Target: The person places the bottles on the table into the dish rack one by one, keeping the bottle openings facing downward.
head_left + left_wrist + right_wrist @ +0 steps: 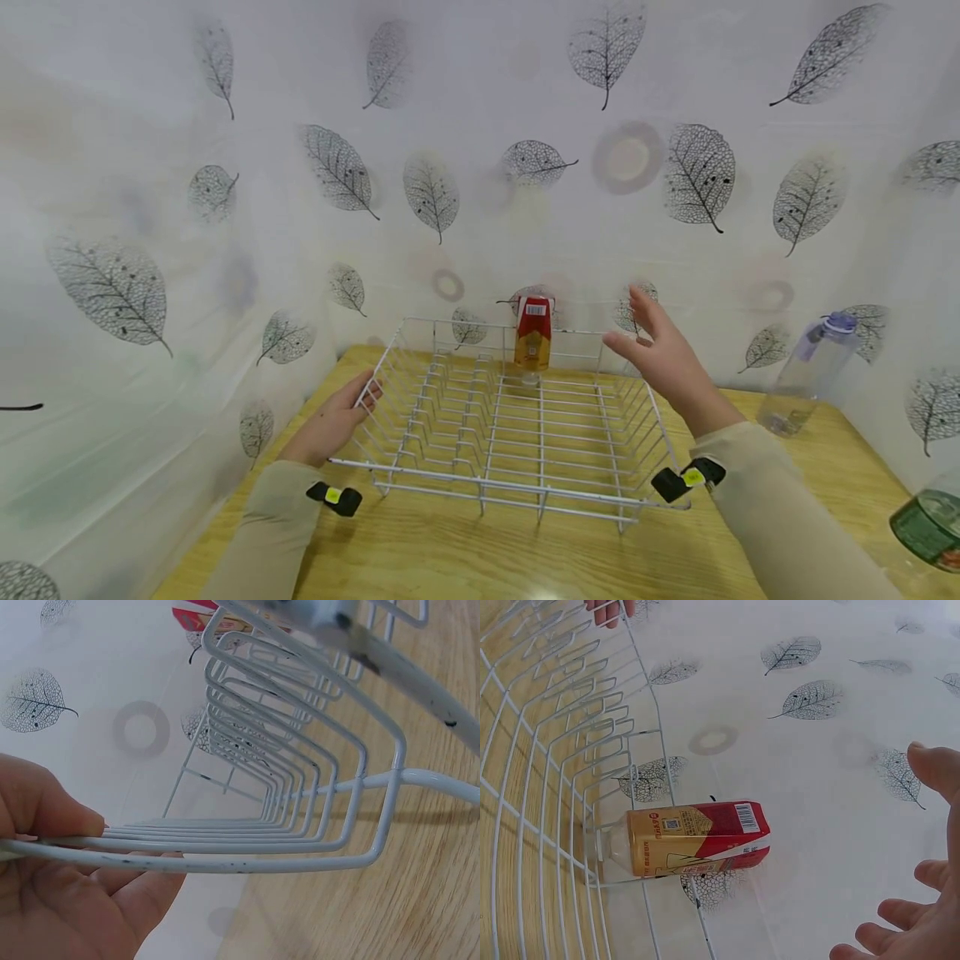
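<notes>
A white wire dish rack [517,483] stands on the wooden table. My left hand [333,423] holds its left side; in the left wrist view the thumb [56,806] lies over the side wires and the fingers are beneath. Against the rack's back rail stands a red and gold carton [533,333], with a clear, glassy piece [615,846] at its lower end; whether the two are joined I cannot tell. My right hand [667,358] hovers over the rack's right rear corner, fingers spread and holding nothing, apart from the carton in the right wrist view.
At the table's right rear stands a clear bottle [806,379] with a purple cap, leaning in view. A clear container with a green label [930,525] is partly cut off at the right edge. A leaf-printed curtain [480,108] hangs behind and along the left.
</notes>
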`<move>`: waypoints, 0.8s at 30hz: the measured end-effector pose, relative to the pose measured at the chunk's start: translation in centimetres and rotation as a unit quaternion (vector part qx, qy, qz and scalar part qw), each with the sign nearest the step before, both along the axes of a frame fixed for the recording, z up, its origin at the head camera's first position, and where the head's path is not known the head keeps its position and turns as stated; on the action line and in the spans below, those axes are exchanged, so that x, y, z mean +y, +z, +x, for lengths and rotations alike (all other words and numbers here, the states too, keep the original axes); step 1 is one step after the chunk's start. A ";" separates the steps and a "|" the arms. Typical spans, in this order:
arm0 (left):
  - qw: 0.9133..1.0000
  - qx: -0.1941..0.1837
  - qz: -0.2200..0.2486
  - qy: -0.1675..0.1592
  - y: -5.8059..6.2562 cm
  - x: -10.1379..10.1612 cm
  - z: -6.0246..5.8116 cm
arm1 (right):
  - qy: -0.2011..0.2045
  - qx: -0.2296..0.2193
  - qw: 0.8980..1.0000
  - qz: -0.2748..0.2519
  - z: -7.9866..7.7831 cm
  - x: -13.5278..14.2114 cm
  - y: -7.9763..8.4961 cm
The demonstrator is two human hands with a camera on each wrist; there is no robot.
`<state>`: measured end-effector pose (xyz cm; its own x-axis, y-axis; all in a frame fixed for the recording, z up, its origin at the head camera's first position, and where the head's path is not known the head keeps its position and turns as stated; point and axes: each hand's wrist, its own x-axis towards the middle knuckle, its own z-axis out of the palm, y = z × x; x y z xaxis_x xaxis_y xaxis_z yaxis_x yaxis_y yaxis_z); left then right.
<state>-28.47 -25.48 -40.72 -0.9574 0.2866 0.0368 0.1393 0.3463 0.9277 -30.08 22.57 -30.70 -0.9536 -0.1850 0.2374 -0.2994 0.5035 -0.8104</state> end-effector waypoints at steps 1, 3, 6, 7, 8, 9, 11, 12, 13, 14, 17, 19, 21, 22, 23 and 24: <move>1.000 0.000 0.000 0.000 0.0 0.0 0.0 | 0.000 0.007 1.000 0.002 0.4 0.3 -0.1; 1.000 0.000 0.000 0.000 0.0 0.0 -0.1 | -0.002 0.019 1.000 0.004 1.2 0.8 -0.2; 1.000 0.002 0.000 -0.003 -0.1 0.0 -0.1 | -0.007 0.037 0.999 0.005 2.5 1.7 -0.3; 1.000 0.002 0.000 -0.002 -0.1 0.0 -0.1 | -0.008 0.042 0.999 0.005 2.9 2.0 -0.4; 1.000 0.003 0.000 -0.002 -0.1 0.0 -0.1 | -0.009 0.046 0.999 0.003 3.4 2.3 -0.5; 1.000 0.004 0.000 -0.002 -0.1 0.0 -0.1 | -0.007 0.051 0.999 -0.001 3.8 2.6 -0.6; 1.000 0.004 0.001 -0.001 -0.1 -0.1 -0.1 | -0.009 0.057 0.998 -0.005 4.6 3.3 -0.8; 1.000 0.005 0.000 -0.002 -0.2 -0.1 -0.1 | -0.011 0.060 0.998 -0.006 5.0 3.7 -0.9; 1.000 0.006 -0.002 -0.002 -0.2 -0.1 -0.1 | -0.012 0.062 0.998 -0.007 5.4 4.1 -1.1; 1.000 0.008 -0.003 -0.004 -0.2 -0.1 -0.2 | -0.016 0.064 0.998 -0.007 5.9 4.5 -1.2; 1.000 0.010 -0.002 -0.006 -0.3 0.0 -0.2 | -0.036 0.063 0.997 0.004 7.2 5.7 -1.6; 1.000 0.010 -0.002 -0.007 -0.4 0.0 -0.2 | -0.051 0.061 0.997 0.013 8.2 6.6 -1.9; 1.000 0.003 0.003 -0.005 -0.5 0.1 -0.2 | -0.069 0.059 0.996 0.025 9.3 7.4 -2.2; 1.000 -0.001 0.005 -0.004 -0.5 0.1 -0.2 | -0.078 0.057 0.995 0.029 9.9 7.8 -2.4; 1.000 -0.005 0.005 -0.004 -0.6 0.1 -0.1 | -0.091 0.054 0.994 0.037 10.5 8.3 -2.7; 1.000 -0.007 0.006 -0.003 -0.6 0.1 -0.1 | -0.103 0.053 0.992 0.043 11.1 8.7 -2.9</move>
